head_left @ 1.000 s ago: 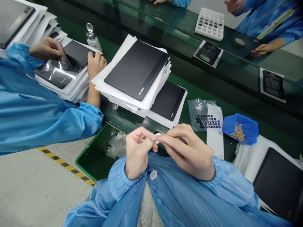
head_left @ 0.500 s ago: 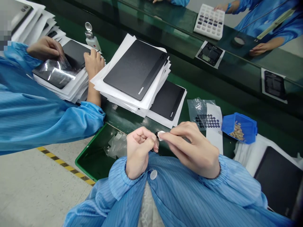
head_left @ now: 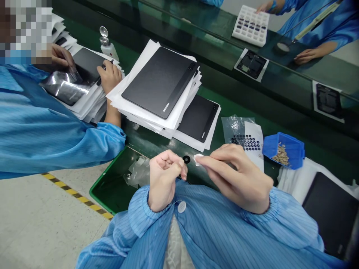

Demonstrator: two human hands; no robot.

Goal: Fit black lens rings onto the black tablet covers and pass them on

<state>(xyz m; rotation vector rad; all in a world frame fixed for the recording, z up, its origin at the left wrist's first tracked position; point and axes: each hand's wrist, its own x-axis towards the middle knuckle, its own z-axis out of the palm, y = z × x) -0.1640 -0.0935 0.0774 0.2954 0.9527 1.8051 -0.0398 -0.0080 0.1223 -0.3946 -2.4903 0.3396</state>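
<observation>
My left hand (head_left: 164,177) is closed in a pinch, and a small black ring (head_left: 186,160) sits at its fingertips. My right hand (head_left: 238,175) pinches a small white backing piece (head_left: 198,158) just to the right of the ring, a short gap between the two. Both hands hover over the near edge of the green bench, above my blue sleeves. A white sheet of black rings (head_left: 248,143) lies beyond my right hand, partly on a clear plastic bag (head_left: 234,127).
A blue bin (head_left: 284,150) of small metal parts sits at right. Black tablets on stacked white sheets (head_left: 162,82) lie ahead. A green tray (head_left: 112,186) holds crumpled film. A co-worker at left peels film from a tablet (head_left: 70,80); others work across the bench.
My right hand has drawn the white piece away to the right, off the black ring, which now shows clear at my left fingertips. The view shifted slightly.
</observation>
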